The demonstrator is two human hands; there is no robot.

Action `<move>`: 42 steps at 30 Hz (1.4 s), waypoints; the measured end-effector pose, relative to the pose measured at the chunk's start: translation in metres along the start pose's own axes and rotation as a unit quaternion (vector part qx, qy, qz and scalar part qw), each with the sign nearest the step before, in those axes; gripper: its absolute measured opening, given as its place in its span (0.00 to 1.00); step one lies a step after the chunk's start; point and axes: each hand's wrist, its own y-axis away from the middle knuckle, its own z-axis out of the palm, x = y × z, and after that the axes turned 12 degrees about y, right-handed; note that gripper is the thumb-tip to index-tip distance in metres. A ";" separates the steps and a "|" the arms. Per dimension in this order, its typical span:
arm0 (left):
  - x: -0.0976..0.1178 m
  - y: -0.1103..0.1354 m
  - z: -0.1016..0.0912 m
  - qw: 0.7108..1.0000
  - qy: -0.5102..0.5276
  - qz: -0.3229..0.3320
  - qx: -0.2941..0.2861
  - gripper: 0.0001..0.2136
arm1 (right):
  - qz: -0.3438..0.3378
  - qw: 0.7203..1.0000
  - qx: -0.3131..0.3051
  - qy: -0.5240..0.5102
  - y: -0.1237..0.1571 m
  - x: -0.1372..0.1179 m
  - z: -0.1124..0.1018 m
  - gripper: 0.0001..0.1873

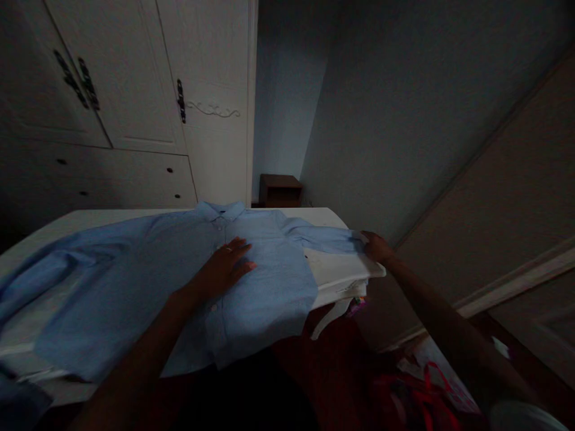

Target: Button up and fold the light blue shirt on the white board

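A light blue button-up shirt (179,269) lies spread front-up on a white table (332,275), collar toward the far edge. My left hand (224,266) rests flat on the shirt's front near the button line, fingers stretched out, a ring on one finger. My right hand (375,246) is at the table's right edge, its fingers closed on the end of the shirt's right sleeve (327,239). The other sleeve stretches off to the left.
A white wardrobe (135,102) with dark handles and drawers stands behind the table. A small brown stand (279,190) sits in the far corner by the grey wall. Red and white items (417,383) lie on the floor at lower right.
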 end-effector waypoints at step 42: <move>-0.023 -0.021 0.032 0.996 -0.091 -0.004 0.006 0.31 | -0.258 0.953 -0.146 -0.067 -0.010 -0.160 -0.095 0.16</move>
